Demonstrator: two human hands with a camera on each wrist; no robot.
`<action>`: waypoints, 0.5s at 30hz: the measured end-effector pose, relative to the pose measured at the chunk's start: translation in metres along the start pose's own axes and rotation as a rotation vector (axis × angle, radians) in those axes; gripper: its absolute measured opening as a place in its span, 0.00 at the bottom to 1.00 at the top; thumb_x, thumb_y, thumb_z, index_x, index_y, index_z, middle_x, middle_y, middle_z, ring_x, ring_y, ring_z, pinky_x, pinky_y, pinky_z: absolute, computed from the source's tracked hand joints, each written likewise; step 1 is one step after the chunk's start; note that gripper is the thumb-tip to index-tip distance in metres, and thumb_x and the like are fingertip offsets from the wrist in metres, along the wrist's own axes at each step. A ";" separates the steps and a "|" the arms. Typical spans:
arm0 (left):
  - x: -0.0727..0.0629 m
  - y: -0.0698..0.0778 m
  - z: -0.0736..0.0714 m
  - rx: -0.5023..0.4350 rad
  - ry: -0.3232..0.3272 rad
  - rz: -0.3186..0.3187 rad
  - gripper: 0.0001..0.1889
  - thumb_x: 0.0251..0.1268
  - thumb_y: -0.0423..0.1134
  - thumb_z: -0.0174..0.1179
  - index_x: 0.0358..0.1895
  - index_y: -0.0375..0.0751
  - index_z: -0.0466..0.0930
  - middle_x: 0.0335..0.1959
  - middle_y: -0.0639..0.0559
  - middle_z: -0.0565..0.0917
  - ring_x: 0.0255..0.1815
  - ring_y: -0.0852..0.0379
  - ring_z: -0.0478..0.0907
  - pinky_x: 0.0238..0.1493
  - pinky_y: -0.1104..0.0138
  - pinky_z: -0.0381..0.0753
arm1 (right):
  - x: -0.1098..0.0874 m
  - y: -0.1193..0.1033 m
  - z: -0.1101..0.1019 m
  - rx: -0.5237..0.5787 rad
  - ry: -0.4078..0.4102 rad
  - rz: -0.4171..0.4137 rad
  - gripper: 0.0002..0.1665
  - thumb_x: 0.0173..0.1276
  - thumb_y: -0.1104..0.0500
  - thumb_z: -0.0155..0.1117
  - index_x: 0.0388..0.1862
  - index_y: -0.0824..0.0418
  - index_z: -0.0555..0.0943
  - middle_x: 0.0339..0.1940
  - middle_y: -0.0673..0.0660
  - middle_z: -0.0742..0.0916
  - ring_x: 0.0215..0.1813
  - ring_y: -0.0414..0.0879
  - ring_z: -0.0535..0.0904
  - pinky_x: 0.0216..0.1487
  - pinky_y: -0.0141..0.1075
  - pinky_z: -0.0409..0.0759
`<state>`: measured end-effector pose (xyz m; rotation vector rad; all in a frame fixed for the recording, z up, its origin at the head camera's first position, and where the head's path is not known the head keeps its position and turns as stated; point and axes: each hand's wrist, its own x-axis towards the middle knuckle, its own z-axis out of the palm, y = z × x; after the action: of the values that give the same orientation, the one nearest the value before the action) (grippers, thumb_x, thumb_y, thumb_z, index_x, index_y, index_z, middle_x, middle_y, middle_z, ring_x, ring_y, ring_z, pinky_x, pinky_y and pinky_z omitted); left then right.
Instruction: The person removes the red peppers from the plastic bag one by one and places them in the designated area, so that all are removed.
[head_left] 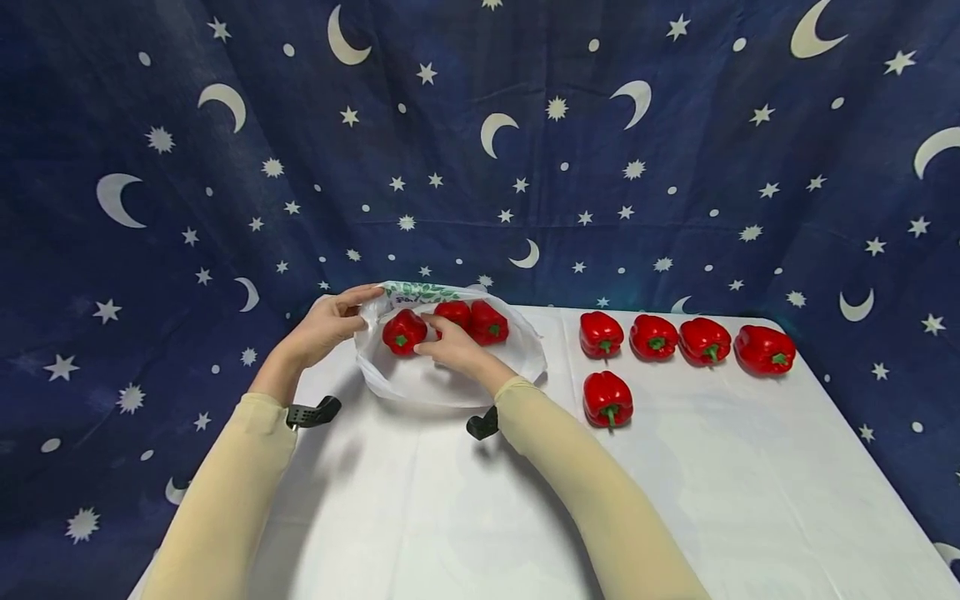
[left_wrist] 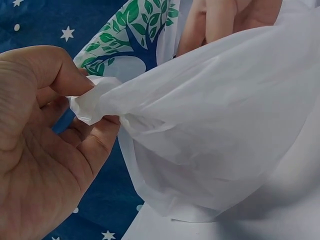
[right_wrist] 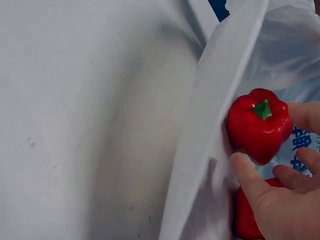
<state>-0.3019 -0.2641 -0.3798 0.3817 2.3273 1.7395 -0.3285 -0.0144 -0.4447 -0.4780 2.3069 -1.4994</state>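
Observation:
My left hand [head_left: 327, 325] pinches the gathered rim of a white plastic bag [head_left: 535, 357] between thumb and fingers. In the left wrist view the bunched edge sticks out from the fingertips, and a green-leaved tree print shows behind. Inside the bag's mouth, my right hand [head_left: 459, 348] has thumb and forefinger spread at the side of a red bell pepper [right_wrist: 257, 127], fingertips right at its skin. Two more red bell peppers, one at the back [head_left: 453, 314] and another to its right [head_left: 489, 323], lie in the bag; the right hand partly covers the back one.
On the white table [head_left: 750, 467], right of the bag, several red bell peppers stand in a back row, starting with one [head_left: 601, 334]. A single pepper [head_left: 608, 399] sits in front of them. A dark blue curtain [head_left: 450, 150] with moons and stars hangs behind.

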 end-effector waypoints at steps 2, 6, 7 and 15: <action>0.001 0.000 0.001 0.011 -0.008 0.010 0.34 0.67 0.21 0.50 0.78 0.38 0.65 0.81 0.51 0.57 0.75 0.48 0.58 0.56 0.73 0.76 | 0.004 0.001 0.001 -0.028 0.000 0.003 0.44 0.72 0.55 0.67 0.83 0.51 0.60 0.80 0.55 0.68 0.65 0.52 0.76 0.56 0.43 0.82; 0.002 0.000 0.004 0.017 -0.018 0.034 0.33 0.67 0.21 0.50 0.77 0.35 0.65 0.81 0.49 0.57 0.77 0.48 0.56 0.58 0.74 0.74 | 0.013 0.000 0.005 -0.082 -0.001 -0.021 0.45 0.73 0.55 0.66 0.84 0.51 0.58 0.79 0.55 0.69 0.58 0.51 0.80 0.57 0.43 0.82; 0.002 0.001 0.004 0.014 -0.022 0.037 0.33 0.67 0.21 0.49 0.77 0.35 0.65 0.81 0.49 0.57 0.77 0.49 0.56 0.58 0.74 0.74 | 0.016 0.000 0.006 -0.101 0.003 -0.032 0.44 0.73 0.56 0.65 0.84 0.52 0.58 0.78 0.55 0.70 0.59 0.51 0.80 0.59 0.43 0.81; 0.000 0.001 0.005 0.021 -0.021 0.030 0.33 0.67 0.22 0.50 0.77 0.35 0.65 0.81 0.48 0.57 0.77 0.47 0.56 0.57 0.74 0.75 | 0.035 0.004 0.018 -0.240 0.037 -0.063 0.42 0.75 0.56 0.62 0.84 0.53 0.58 0.76 0.57 0.72 0.72 0.50 0.71 0.71 0.44 0.69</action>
<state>-0.3000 -0.2600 -0.3806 0.4385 2.3382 1.7178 -0.3510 -0.0433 -0.4589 -0.5952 2.5360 -1.2733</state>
